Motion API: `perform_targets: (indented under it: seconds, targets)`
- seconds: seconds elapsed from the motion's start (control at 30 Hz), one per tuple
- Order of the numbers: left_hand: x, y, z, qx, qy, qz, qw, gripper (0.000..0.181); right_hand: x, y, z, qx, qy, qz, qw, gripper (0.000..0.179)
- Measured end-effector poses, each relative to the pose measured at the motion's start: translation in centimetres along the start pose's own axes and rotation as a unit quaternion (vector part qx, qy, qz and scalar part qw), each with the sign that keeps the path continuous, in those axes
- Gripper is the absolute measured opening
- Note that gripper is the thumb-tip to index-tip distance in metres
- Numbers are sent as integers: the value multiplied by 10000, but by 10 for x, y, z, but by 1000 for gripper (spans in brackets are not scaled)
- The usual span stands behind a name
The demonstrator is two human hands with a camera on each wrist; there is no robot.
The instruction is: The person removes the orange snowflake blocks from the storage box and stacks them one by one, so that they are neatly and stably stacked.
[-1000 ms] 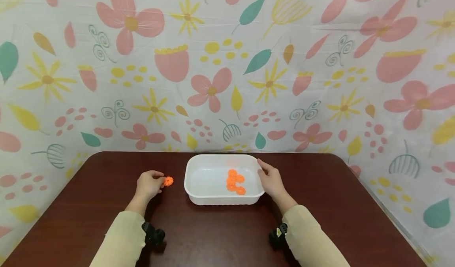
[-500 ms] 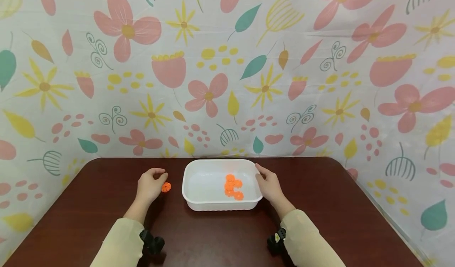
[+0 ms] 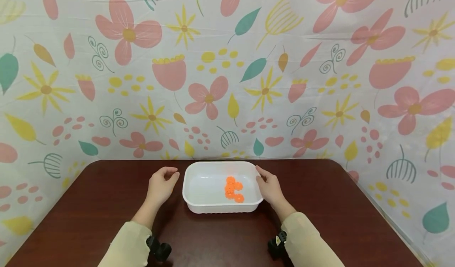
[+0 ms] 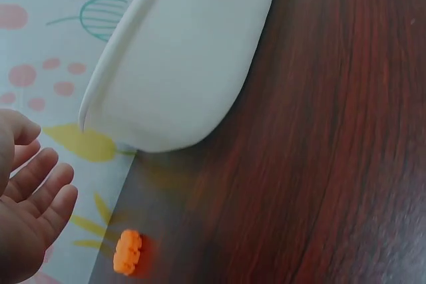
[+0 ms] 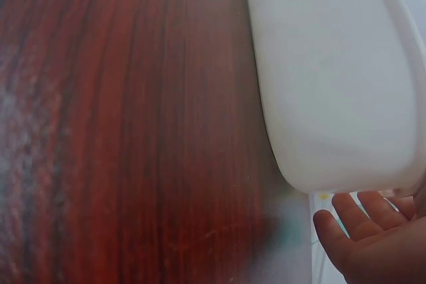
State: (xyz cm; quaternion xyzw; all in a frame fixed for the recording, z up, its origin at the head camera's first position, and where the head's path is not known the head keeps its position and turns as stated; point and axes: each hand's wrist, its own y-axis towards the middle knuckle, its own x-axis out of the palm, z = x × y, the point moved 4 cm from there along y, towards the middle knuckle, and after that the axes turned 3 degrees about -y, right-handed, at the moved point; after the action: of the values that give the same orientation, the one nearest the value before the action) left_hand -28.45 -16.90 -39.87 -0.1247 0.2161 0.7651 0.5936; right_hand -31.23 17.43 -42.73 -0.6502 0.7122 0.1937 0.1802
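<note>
My left hand (image 3: 160, 186) hovers just left of a white plastic tub (image 3: 199, 208), fingers loosely bent and holding nothing. Beneath it, an orange scalloped disc (image 4: 128, 252) stands on edge on the table in the left wrist view; the hand hides it in the head view. At the tub's right end, my right hand (image 3: 271, 188) grips the rim between thumb and fingers, its fingertips (image 5: 326, 221) showing by the end wall. Several orange flower-shaped discs (image 3: 230, 188) lie together inside the tub, toward its right side.
The tub stands near the far edge of a dark reddish-brown table (image 3: 220, 239). Behind the table hangs a flower-printed cloth (image 3: 213, 81). Each wrist wears a small black camera (image 3: 160, 249).
My left hand has let go of the orange disc, leaving it on the table, and has moved right toward the tub. My right hand stays on the rim. The head view has tilted slightly.
</note>
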Motion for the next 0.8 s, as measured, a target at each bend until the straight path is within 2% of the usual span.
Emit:
perform_targets:
  seconds: [0.23,0.8]
  targets:
    - [9,-3,10,226,-186,30,9996,20,0,-1,-1,30,52,15,10000,43]
    - [27,-6,31,450,-395,-22,9982,20,0,-1,-2,-28,-19,-7,10000,42]
